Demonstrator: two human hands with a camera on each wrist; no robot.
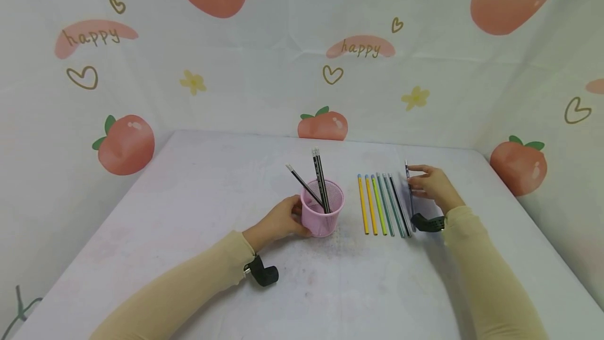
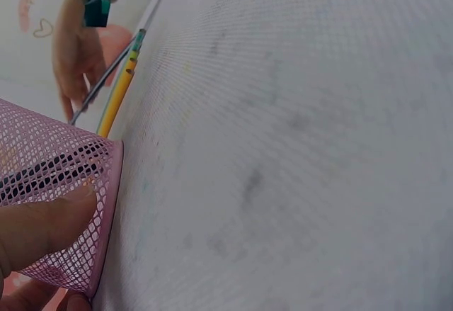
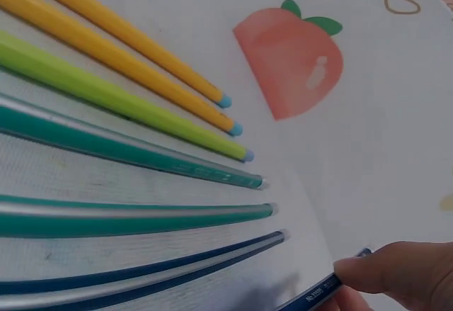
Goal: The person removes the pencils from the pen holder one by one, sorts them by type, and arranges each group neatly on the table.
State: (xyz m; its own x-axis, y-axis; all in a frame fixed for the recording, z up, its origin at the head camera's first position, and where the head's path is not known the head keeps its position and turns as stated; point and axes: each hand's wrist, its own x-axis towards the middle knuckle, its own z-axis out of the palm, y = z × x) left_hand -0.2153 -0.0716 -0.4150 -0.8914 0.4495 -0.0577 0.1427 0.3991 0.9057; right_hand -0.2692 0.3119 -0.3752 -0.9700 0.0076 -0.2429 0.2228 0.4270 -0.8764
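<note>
My left hand (image 1: 278,220) grips the side of a pink mesh pen cup (image 1: 321,225), its thumb (image 2: 49,226) pressed along the wall in the left wrist view. Several dark striped pencils (image 1: 321,182) stand in the cup, one of them leaning left. Over on the right, my right hand (image 1: 436,189) pinches a dark blue pencil (image 3: 317,295) near its upper end, between thumb and fingers. That pencil is tilted, its top raised off the table. To its left lies a dark blue pencil with a silver stripe (image 3: 141,277), the closest of a row.
Side by side in the row lie two yellow pencils (image 1: 363,203), a lime green pencil (image 1: 380,203) and two teal pencils (image 3: 141,219). The white table (image 1: 212,182) meets a fruit-printed cloth backdrop (image 1: 264,67). A grey cord (image 1: 21,308) hangs at the left edge.
</note>
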